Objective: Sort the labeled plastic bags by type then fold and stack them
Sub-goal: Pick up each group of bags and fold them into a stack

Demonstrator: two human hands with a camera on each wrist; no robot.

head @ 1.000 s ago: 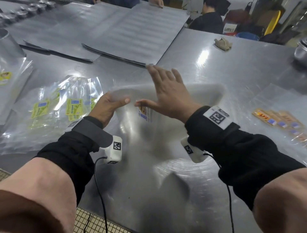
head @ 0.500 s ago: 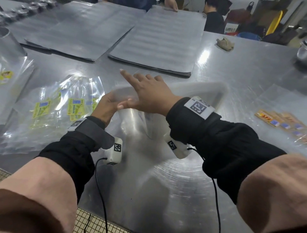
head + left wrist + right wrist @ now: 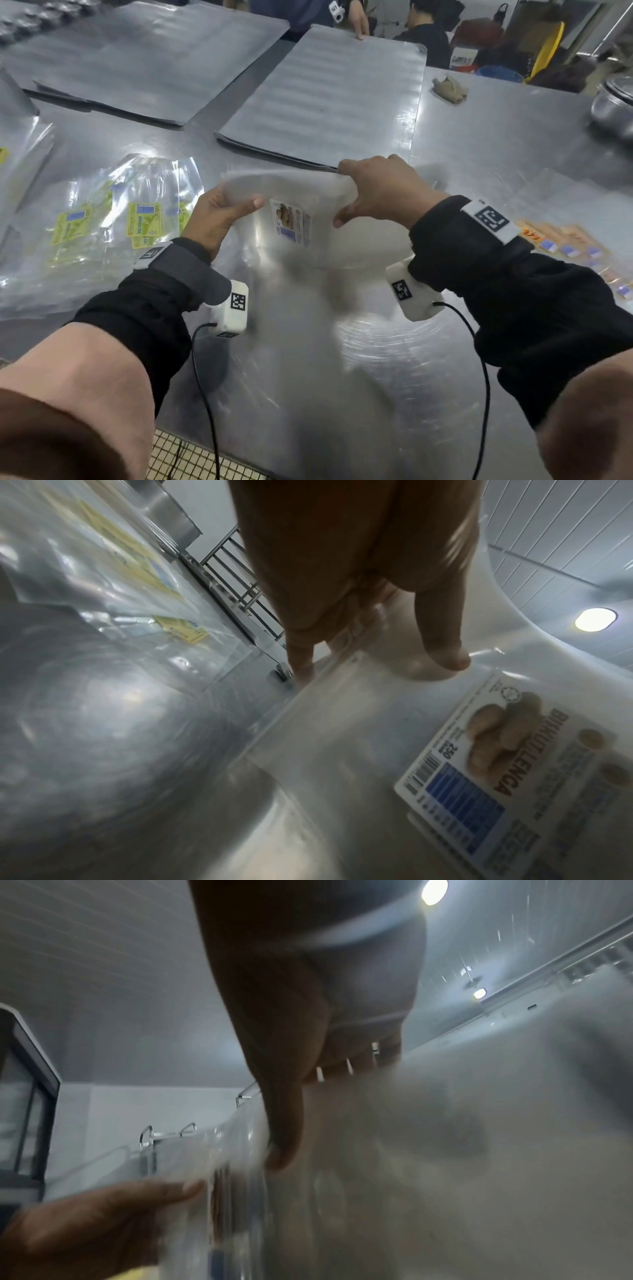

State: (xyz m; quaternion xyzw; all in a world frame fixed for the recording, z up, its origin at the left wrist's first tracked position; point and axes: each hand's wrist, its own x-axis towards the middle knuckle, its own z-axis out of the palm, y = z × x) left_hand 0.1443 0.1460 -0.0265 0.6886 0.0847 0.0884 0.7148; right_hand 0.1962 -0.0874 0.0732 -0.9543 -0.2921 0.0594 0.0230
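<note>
I hold a clear plastic bag (image 3: 301, 192) with a white biscuit label (image 3: 291, 222) up over the steel table (image 3: 342, 377). My left hand (image 3: 222, 219) pinches its left edge, thumb on top. My right hand (image 3: 380, 192) grips its right part with curled fingers. In the left wrist view the label (image 3: 496, 772) shows brown biscuits and a blue panel below my thumb (image 3: 441, 647). In the right wrist view the bag (image 3: 411, 1150) is blurred. A pile of bags with yellow-green labels (image 3: 102, 226) lies at the left. Bags with orange labels (image 3: 575, 246) lie at the right.
Two large grey sheet stacks (image 3: 325, 96) lie at the back of the table. A crumpled rag (image 3: 448, 89) and a metal pot (image 3: 613, 99) are at the far right. Other people stand beyond the far edge. More clear bags (image 3: 17, 154) lie far left.
My right hand, flat on the bag before, has moved right and now grips it. The bag is lifted, and its label shows between my hands.
</note>
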